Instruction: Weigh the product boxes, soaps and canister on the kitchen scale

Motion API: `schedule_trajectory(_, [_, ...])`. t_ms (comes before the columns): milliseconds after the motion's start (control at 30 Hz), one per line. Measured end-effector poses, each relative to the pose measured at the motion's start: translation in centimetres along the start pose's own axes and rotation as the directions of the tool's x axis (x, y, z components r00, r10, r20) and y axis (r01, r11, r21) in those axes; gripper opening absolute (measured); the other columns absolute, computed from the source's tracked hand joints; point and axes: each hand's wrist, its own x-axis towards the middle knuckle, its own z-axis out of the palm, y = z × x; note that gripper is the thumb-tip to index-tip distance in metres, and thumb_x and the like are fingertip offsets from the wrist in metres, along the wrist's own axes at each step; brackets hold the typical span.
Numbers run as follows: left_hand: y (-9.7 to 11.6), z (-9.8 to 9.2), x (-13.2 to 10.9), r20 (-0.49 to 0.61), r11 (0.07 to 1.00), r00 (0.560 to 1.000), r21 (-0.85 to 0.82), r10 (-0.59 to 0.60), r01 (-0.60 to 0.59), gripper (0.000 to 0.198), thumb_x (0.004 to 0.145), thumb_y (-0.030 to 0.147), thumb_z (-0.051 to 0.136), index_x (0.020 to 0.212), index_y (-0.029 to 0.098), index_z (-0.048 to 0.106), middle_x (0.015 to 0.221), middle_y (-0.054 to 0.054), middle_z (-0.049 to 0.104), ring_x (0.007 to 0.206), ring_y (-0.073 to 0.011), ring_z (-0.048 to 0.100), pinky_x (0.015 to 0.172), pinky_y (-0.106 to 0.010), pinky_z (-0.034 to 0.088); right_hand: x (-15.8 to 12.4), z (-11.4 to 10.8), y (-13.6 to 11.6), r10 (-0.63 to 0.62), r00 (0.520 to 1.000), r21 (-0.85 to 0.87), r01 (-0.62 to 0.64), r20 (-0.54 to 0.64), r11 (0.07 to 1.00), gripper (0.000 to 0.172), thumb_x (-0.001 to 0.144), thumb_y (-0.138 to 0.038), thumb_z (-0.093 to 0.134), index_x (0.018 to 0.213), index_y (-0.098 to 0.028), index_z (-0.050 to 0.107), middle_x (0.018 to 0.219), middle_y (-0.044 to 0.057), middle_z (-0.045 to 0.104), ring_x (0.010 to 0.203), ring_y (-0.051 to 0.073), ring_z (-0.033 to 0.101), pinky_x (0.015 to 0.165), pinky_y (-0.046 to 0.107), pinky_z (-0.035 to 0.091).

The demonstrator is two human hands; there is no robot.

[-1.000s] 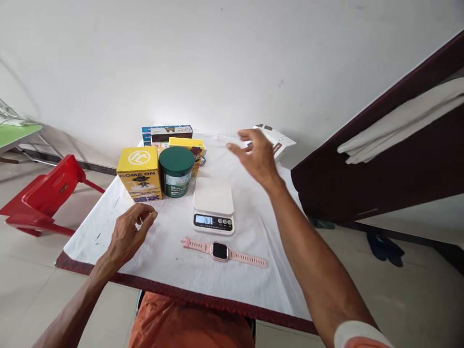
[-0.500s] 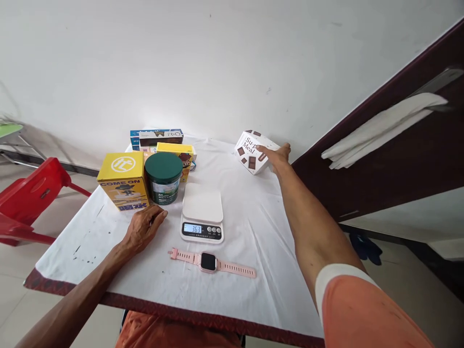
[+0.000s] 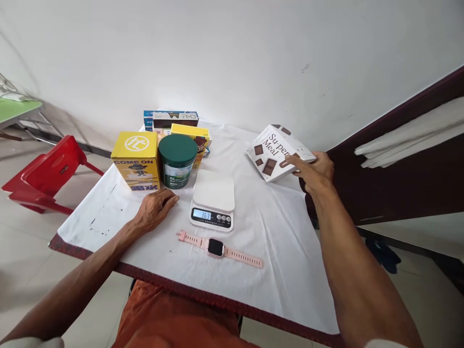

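My right hand [image 3: 317, 170] grips the lower right corner of a white "Su-per Meal" box [image 3: 273, 150] with brown chocolate pictures, tilted at the table's back right. My left hand [image 3: 155, 209] rests on the cloth with its fingers curled, just in front of a yellow box [image 3: 137, 162] and a green-lidded tub [image 3: 177, 162]; whether anything is under the fingers is hidden. Right of that hand, a white kitchen scale [image 3: 213, 195] reads 363 with nothing on its plate. A pink-strapped watch [image 3: 216, 247] lies flat in front of the scale.
Behind the tub stand a smaller yellow box [image 3: 190, 129] and a dark-and-white box [image 3: 176, 119]. The white cloth [image 3: 246, 208] has creases and ends near a dark red border. A red chair [image 3: 54, 169] is at left, a dark door [image 3: 398, 179] at right.
The view has shifted. My right hand has drawn the white box nearer and turned it, so more of its front shows. My left hand stays in front of the yellow box and tub.
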Motion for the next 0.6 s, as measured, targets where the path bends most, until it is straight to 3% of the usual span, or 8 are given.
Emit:
schedule_trajectory(67, [0.0,0.1,-0.1,0.003,1.000,1.000,0.007,0.020,-0.020,0.032,0.105,0.036,0.048,0.085,0.019,0.065,0.076,-0.003,0.068,0.067,-0.0142,0.060,0.066,-0.027,0.045,-2.6,-1.2,-1.7,0.067,0.997,0.099,-0.064,-0.027,0.993,0.053,0.058,-0.038,0.093,0.097,-0.025,0.061,0.097,0.003,0.074,0.084,0.023,0.072,0.064,0.034,0.062])
schedule_trajectory(167, [0.1,0.3,-0.1,0.015,0.999,0.999,0.016,0.045,-0.046,0.033,0.105,0.035,0.048,0.082,0.018,0.064,0.075,-0.002,0.066,0.067,-0.0139,0.059,0.065,-0.027,0.043,-6.5,-2.8,-5.2,-0.058,0.991,0.202,0.034,0.117,0.979,0.052,0.058,-0.042,0.095,0.097,-0.028,0.063,0.086,-0.001,0.076,0.076,0.022,0.074,0.066,0.036,0.064])
schedule_trajectory(300, [0.3,0.2,-0.3,0.011,0.998,0.998,0.035,0.054,-0.055,0.034,0.105,0.035,0.047,0.079,0.018,0.062,0.072,-0.002,0.063,0.064,-0.0133,0.056,0.063,-0.027,0.041,-10.1,-3.8,-8.6,-0.208,0.942,0.268,0.136,0.263,0.954,0.057,0.055,-0.046,0.098,0.099,-0.030,0.065,0.082,-0.003,0.077,0.065,0.022,0.074,0.068,0.038,0.065])
schedule_trajectory(433, [0.5,0.0,-0.5,-0.007,0.999,1.000,0.037,0.026,-0.025,0.034,0.105,0.036,0.047,0.081,0.018,0.061,0.073,-0.002,0.064,0.065,-0.0131,0.055,0.063,-0.027,0.041,-11.2,-3.6,-9.4,-0.243,0.864,0.261,0.136,0.442,0.956,0.061,0.058,-0.048,0.097,0.107,-0.031,0.066,0.086,-0.002,0.077,0.068,0.024,0.074,0.072,0.041,0.065])
schedule_trajectory(600, [0.7,-0.1,-0.5,0.010,0.999,1.000,0.035,-0.010,0.010,0.036,0.105,0.038,0.045,0.079,0.018,0.060,0.075,-0.003,0.064,0.067,-0.0136,0.055,0.065,-0.027,0.042,-11.2,-2.0,-9.2,-0.272,0.797,0.147,0.229,0.540,0.962,0.067,0.054,-0.050,0.098,0.109,-0.027,0.067,0.100,0.002,0.073,0.089,0.026,0.071,0.071,0.036,0.063])
